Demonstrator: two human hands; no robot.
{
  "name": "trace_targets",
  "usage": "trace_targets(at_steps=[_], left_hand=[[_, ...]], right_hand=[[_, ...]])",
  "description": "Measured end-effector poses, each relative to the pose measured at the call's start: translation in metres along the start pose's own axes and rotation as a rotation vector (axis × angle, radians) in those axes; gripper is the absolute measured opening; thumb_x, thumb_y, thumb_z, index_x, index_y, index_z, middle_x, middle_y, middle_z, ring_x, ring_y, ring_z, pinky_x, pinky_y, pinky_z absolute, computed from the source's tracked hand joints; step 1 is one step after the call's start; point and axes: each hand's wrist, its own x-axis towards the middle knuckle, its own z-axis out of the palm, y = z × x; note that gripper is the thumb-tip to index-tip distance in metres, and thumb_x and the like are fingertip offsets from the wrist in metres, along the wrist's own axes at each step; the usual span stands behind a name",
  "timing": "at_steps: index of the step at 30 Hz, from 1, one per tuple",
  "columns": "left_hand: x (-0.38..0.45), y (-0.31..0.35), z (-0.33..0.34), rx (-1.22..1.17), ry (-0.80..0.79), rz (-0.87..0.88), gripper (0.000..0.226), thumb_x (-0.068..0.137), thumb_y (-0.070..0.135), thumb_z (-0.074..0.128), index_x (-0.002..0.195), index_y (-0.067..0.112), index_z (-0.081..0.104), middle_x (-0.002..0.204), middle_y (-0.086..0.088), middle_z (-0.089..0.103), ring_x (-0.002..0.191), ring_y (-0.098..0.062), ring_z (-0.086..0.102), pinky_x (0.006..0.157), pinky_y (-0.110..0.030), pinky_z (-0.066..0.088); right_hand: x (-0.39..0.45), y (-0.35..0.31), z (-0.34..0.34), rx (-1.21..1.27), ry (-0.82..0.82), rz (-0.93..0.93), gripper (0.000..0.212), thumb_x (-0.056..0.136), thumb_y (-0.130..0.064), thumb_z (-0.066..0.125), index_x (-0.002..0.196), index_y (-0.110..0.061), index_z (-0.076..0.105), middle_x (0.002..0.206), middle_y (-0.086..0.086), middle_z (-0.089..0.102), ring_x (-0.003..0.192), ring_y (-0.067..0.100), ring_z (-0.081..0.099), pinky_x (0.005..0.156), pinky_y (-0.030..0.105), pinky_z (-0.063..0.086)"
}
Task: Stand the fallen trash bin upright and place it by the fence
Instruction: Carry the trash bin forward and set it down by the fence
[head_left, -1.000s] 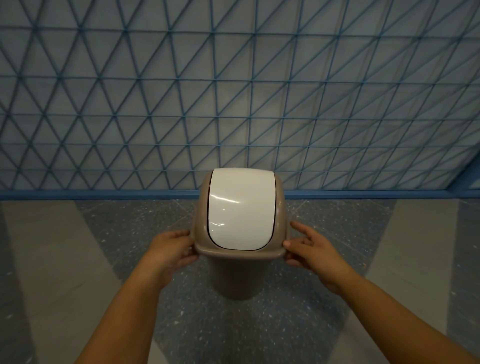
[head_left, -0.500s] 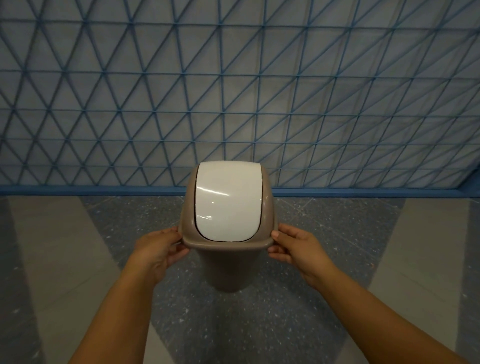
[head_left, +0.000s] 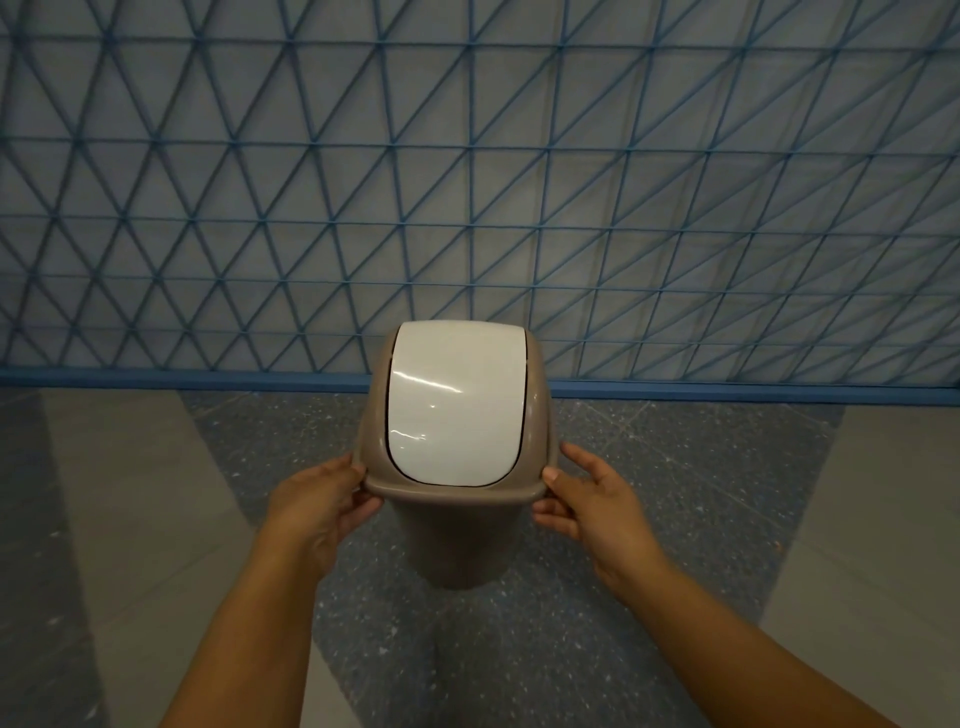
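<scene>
Two bare hands grip one bin, seen from the head cam. L hand sits at the bin's left side, fingers curled under the rim w/ thumb on top, closed on the lid's edge. Between the two sets of fingers is the trash bin: taupe body, upright, tapering downward, w/ a white swing lid shut and glossy on top. Can't tell if its base touches the floor or hangs just above it. Beyond the fingers, just past the bin, the blue fence w/ triangle mesh runs across, its bottom rail partly hidden behind the lid. R hand is at the rim's right side, fingers tucked beneath, thumb pressed to the edge, also holding.
</scene>
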Motion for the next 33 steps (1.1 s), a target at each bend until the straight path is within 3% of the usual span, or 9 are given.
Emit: trace_targets(at_steps=[4, 7, 11, 13, 18, 22, 28, 33], left_hand=[[0.010, -0.001, 0.005, -0.033, 0.010, 0.023, 0.030, 0.089, 0.005, 0.055, 0.119, 0.002, 0.059, 0.096, -0.009, 0.068, 0.090, -0.023, 0.066, 0.074, -0.034, 0.052], [0.022, 0.001, 0.015, -0.063, 0.014, 0.027, 0.028, 0.090, 0.004, 0.054, 0.117, 0.004, 0.059, 0.096, -0.009, 0.069, 0.088, -0.021, 0.066, 0.068, -0.031, 0.053], [0.048, 0.013, 0.031, -0.072, 0.037, 0.048, 0.031, 0.090, 0.003, 0.054, 0.121, 0.002, 0.057, 0.106, -0.014, 0.065, 0.090, -0.023, 0.065, 0.075, -0.034, 0.052], [0.064, 0.023, 0.038, -0.049, 0.022, 0.045, 0.031, 0.090, 0.003, 0.053, 0.120, 0.002, 0.057, 0.107, -0.014, 0.064, 0.086, -0.021, 0.064, 0.071, -0.032, 0.052], [0.095, 0.042, 0.051, -0.016, 0.009, 0.020, 0.028, 0.090, 0.005, 0.054, 0.118, 0.003, 0.059, 0.091, -0.010, 0.066, 0.078, -0.017, 0.063, 0.056, -0.028, 0.051], [0.109, 0.050, 0.063, 0.010, 0.001, 0.035, 0.032, 0.092, 0.006, 0.051, 0.123, 0.000, 0.056, 0.091, -0.010, 0.063, 0.073, -0.016, 0.059, 0.064, -0.030, 0.051], [0.121, 0.054, 0.071, 0.030, 0.022, 0.025, 0.032, 0.092, 0.006, 0.051, 0.123, 0.000, 0.056, 0.101, -0.013, 0.062, 0.082, -0.019, 0.062, 0.071, -0.033, 0.050], [0.123, 0.054, 0.073, 0.021, 0.037, 0.018, 0.032, 0.092, 0.005, 0.050, 0.124, 0.001, 0.056, 0.108, -0.015, 0.061, 0.096, -0.023, 0.060, 0.072, -0.033, 0.051]], right_hand=[[0.011, 0.002, 0.004, -0.043, 0.056, -0.076, 0.048, 0.088, -0.014, 0.060, 0.134, -0.022, 0.048, 0.087, 0.014, 0.070, 0.067, 0.014, 0.070, 0.062, 0.025, 0.059], [0.029, -0.004, 0.008, -0.024, 0.080, -0.085, 0.047, 0.089, -0.011, 0.058, 0.135, -0.018, 0.048, 0.077, 0.008, 0.069, 0.062, 0.010, 0.067, 0.059, 0.023, 0.058], [0.060, -0.012, 0.017, -0.014, 0.100, -0.085, 0.047, 0.090, -0.009, 0.057, 0.135, -0.014, 0.048, 0.075, 0.007, 0.068, 0.060, 0.010, 0.064, 0.056, 0.021, 0.057], [0.074, -0.017, 0.023, -0.015, 0.107, -0.091, 0.047, 0.090, -0.009, 0.057, 0.136, -0.013, 0.048, 0.076, 0.007, 0.068, 0.059, 0.010, 0.064, 0.055, 0.020, 0.057], [0.103, -0.027, 0.035, -0.005, 0.116, -0.100, 0.047, 0.091, -0.008, 0.055, 0.137, -0.010, 0.044, 0.075, 0.009, 0.065, 0.063, 0.014, 0.061, 0.053, 0.019, 0.057], [0.119, -0.035, 0.039, -0.023, 0.121, -0.094, 0.047, 0.092, -0.009, 0.054, 0.138, -0.009, 0.044, 0.075, 0.009, 0.064, 0.062, 0.015, 0.059, 0.054, 0.020, 0.057], [0.133, -0.043, 0.039, -0.029, 0.114, -0.067, 0.047, 0.092, -0.009, 0.054, 0.137, -0.009, 0.044, 0.082, 0.007, 0.066, 0.063, 0.014, 0.060, 0.053, 0.020, 0.057], [0.133, -0.041, 0.039, -0.015, 0.122, -0.066, 0.047, 0.092, -0.009, 0.054, 0.138, -0.010, 0.043, 0.102, 0.013, 0.066, 0.066, 0.015, 0.062, 0.056, 0.021, 0.057]])
